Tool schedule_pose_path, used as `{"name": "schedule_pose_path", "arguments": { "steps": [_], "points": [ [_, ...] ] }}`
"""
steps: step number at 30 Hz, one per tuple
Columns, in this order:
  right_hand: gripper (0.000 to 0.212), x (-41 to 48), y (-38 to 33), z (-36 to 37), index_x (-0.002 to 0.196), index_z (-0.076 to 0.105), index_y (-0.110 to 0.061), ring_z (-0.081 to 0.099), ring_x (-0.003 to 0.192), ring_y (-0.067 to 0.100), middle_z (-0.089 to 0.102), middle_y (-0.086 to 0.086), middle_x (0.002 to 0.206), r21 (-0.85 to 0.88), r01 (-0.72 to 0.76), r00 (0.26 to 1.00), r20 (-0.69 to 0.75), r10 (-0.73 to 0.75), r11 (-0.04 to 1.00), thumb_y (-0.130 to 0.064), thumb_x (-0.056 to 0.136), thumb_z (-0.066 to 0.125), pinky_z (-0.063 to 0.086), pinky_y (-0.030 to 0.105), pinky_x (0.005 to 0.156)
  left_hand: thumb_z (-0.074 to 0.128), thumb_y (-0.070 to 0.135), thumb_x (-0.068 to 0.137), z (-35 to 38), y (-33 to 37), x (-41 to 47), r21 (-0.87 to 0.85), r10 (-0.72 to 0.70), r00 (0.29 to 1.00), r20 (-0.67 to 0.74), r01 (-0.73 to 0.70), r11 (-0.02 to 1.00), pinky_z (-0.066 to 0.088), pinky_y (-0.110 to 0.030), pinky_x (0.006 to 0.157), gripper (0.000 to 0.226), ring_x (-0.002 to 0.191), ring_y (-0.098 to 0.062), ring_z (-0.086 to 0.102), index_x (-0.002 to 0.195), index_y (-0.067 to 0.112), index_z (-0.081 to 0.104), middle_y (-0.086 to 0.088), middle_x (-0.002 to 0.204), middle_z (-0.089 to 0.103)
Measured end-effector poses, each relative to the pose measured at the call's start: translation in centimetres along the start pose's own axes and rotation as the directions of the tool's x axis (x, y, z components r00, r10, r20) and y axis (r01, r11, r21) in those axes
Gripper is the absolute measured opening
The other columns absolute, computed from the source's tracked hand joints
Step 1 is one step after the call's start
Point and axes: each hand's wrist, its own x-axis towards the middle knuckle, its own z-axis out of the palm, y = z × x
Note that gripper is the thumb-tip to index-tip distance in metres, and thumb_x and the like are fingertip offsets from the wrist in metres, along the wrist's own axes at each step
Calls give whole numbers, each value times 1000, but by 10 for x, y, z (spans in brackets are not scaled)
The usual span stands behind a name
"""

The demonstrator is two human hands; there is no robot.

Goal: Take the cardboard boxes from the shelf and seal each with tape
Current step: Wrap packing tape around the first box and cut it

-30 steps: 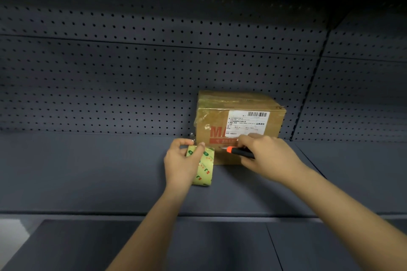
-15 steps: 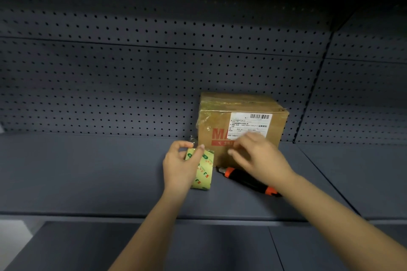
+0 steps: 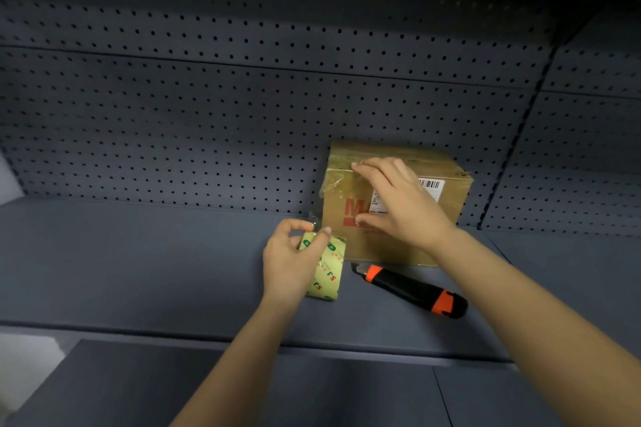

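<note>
Box (image 3: 447, 208) is stood at the back of the shelf (image 3: 138, 253), its taped top edge pressed by the spread right hand (image 3: 399, 204), likely to bond it. At 8 o'clock the roll (image 3: 327, 270) is gripped by the left hand (image 3: 291, 260); at 6 o'clock the knife (image 3: 411, 288) is laid within reach.

The right hand (image 3: 399, 204) has left the knife (image 3: 409, 284) on the shelf (image 3: 138, 270) and now presses tape on the box (image 3: 447, 218).

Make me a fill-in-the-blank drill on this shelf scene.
The left hand grips the tape roll, to the ___ of the cardboard box.
The right hand touches the ___.
The utility knife lies on the shelf, black and ___.
Missing: left; box; orange.
</note>
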Motion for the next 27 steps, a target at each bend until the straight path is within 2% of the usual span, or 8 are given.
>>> {"name": "schedule_pose_path", "arguments": {
  "steps": [3, 6, 9, 11, 16, 19, 25, 27],
  "points": [
    [77, -1, -8, -4, 144, 41, -13, 39, 129, 24, 47, 5, 139, 20, -49, 998, -35, 49, 999, -41, 81, 75, 33, 42, 111, 75, 28, 86, -3, 2, -2, 13, 23, 999, 25, -24, 1000, 35, -16, 40, 24, 37, 3, 44, 95, 15, 57, 6, 60, 65],
    [39, -8, -35, -9, 125, 60, -14, 50, 116, 18, 58, 1, 122, 223, -41, 969, -230, 93, 974, -27, 89, 68, 36, 34, 102, 75, 29, 85, -8, 3, -5, 54, 66, 997, 49, -69, 996, 39, -17, 43, 24, 44, 0, 54, 94, 17, 56, 2, 62, 69],
    [9, -12, -60, -10, 97, 67, -16, 56, 92, 9, 63, -8, 93, 481, -69, 984, -112, 140, 874, -15, 88, 69, 45, 28, 82, 75, 28, 85, -11, 3, -8, 77, 114, 991, 73, -119, 990, 47, -24, 51, 23, 58, -11, 67, 92, 19, 55, -1, 68, 73],
    [6, -12, -68, -8, 93, 68, -17, 58, 87, 7, 64, -10, 88, 548, -117, 991, 6, 135, 829, -15, 87, 70, 49, 32, 77, 73, 25, 87, -12, 3, -10, 85, 138, 986, 93, -146, 986, 52, -31, 56, 21, 65, -18, 71, 91, 19, 54, -1, 69, 74],
    [8, -11, -74, -11, 95, 74, -18, 64, 90, 4, 70, -15, 89, 629, -206, 978, 116, 172, 750, -16, 89, 70, 52, 31, 82, 73, 28, 87, -16, 3, -13, 107, 165, 979, 120, -178, 978, 54, -43, 59, 20, 69, -26, 70, 89, 23, 54, -5, 71, 73],
    [10, -11, -76, -13, 98, 74, -20, 63, 90, 2, 67, -19, 89, 597, -215, 977, 121, 177, 773, -18, 90, 69, 51, 29, 82, 73, 29, 86, -17, 6, -16, 100, 174, 975, 139, -189, 977, 51, -38, 56, 21, 67, -25, 69, 89, 23, 54, -3, 71, 73],
    [12, -12, -81, -14, 95, 77, -25, 68, 87, 3, 75, -12, 87, 655, -348, 934, 178, 310, 671, -17, 86, 74, 56, 36, 86, 73, 30, 85, -19, 6, -20, 115, 192, 969, 156, -211, 971, 51, -44, 57, 20, 66, -27, 68, 87, 29, 53, -5, 70, 72],
    [14, -12, -83, -14, 94, 77, -25, 69, 86, 5, 75, -11, 86, 674, -366, 923, 174, 343, 641, -17, 83, 77, 56, 38, 85, 73, 27, 85, -19, 8, -21, 119, 195, 969, 154, -214, 970, 48, -39, 54, 19, 62, -19, 67, 87, 27, 54, -2, 70, 73]
  ]
}}
